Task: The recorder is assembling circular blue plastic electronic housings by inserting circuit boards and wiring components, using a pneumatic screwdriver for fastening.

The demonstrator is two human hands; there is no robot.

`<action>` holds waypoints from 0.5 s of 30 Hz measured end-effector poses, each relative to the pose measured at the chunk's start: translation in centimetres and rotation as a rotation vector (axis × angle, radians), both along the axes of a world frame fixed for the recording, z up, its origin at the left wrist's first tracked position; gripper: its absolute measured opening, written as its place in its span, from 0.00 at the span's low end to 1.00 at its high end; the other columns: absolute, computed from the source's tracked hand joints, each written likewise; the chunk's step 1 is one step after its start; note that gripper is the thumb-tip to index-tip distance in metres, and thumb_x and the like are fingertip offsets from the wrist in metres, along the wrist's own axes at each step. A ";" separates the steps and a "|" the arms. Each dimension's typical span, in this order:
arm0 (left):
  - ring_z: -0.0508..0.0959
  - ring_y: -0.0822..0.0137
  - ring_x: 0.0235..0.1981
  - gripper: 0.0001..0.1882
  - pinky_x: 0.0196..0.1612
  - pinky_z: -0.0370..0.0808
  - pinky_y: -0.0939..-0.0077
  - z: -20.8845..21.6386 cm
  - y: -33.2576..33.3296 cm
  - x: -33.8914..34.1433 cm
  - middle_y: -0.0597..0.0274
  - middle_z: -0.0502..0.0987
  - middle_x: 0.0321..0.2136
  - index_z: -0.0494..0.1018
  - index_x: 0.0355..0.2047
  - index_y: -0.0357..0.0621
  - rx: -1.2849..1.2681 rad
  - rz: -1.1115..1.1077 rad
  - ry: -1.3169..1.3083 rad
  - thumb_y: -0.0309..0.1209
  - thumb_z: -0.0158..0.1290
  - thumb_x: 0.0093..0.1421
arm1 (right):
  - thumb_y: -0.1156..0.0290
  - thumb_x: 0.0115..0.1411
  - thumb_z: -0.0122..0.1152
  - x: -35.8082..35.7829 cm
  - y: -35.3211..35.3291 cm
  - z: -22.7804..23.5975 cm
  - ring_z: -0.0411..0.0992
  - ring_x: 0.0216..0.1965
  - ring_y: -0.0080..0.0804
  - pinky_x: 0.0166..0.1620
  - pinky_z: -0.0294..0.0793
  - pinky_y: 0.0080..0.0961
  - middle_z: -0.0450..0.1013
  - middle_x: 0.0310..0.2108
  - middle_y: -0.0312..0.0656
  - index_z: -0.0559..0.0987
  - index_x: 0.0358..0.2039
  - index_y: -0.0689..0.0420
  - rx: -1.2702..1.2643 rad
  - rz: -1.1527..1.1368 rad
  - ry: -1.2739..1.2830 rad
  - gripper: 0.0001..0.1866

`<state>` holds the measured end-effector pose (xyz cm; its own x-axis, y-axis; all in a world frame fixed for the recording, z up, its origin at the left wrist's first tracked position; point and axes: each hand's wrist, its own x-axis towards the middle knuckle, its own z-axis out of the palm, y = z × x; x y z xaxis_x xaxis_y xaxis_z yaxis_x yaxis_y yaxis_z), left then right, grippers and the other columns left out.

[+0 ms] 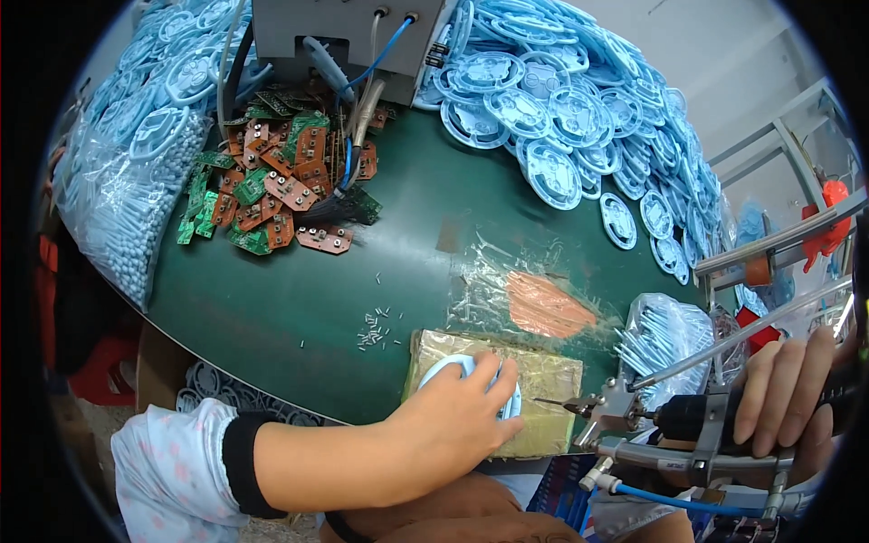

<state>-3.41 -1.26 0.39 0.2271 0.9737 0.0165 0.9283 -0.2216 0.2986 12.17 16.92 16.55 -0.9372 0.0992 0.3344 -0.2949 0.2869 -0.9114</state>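
Note:
My left hand lies flat on a light blue round plastic part, pressing it onto a tape-wrapped yellowish block at the near edge of the green table. My right hand grips the dark body of a powered screwdriver at the lower right. Its thin bit points left, just beside the blue part. A blue air hose runs under the tool.
A heap of green and brown circuit boards lies at the back left, and small screws are scattered mid-table. Blue plastic discs pile up at the back right, bags of blue parts at the left. A grey machine stands behind.

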 end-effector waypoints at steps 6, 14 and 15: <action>0.65 0.48 0.49 0.32 0.42 0.70 0.68 -0.4 0.2 -0.2 0.41 0.58 0.56 0.68 0.52 0.55 -0.018 0.041 -0.044 0.35 0.59 0.42 | 0.72 0.59 0.50 -4.8 -3.0 -4.0 0.71 0.20 0.21 0.27 0.75 0.10 0.67 0.19 0.38 0.66 0.34 0.60 -0.163 -0.165 0.255 0.06; 0.65 0.47 0.49 0.32 0.43 0.71 0.66 -0.6 0.1 -0.2 0.41 0.58 0.55 0.67 0.52 0.55 -0.004 0.035 -0.094 0.33 0.58 0.42 | 0.76 0.57 0.51 -4.5 -1.7 -4.6 0.70 0.17 0.23 0.22 0.76 0.17 0.65 0.18 0.36 0.59 0.50 0.57 -0.071 -0.095 0.322 0.21; 0.65 0.47 0.50 0.33 0.43 0.72 0.65 -1.2 0.1 0.0 0.41 0.58 0.55 0.66 0.52 0.54 0.042 0.045 -0.154 0.32 0.59 0.41 | 0.75 0.57 0.52 -4.4 -1.2 -3.9 0.71 0.17 0.25 0.23 0.77 0.18 0.66 0.18 0.37 0.62 0.49 0.58 -0.113 -0.010 0.298 0.19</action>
<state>-3.42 -1.16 -0.77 0.1747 0.9807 0.0883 0.8816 -0.1957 0.4294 7.79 15.71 12.61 -0.7985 0.1601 0.5803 -0.5513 0.1925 -0.8118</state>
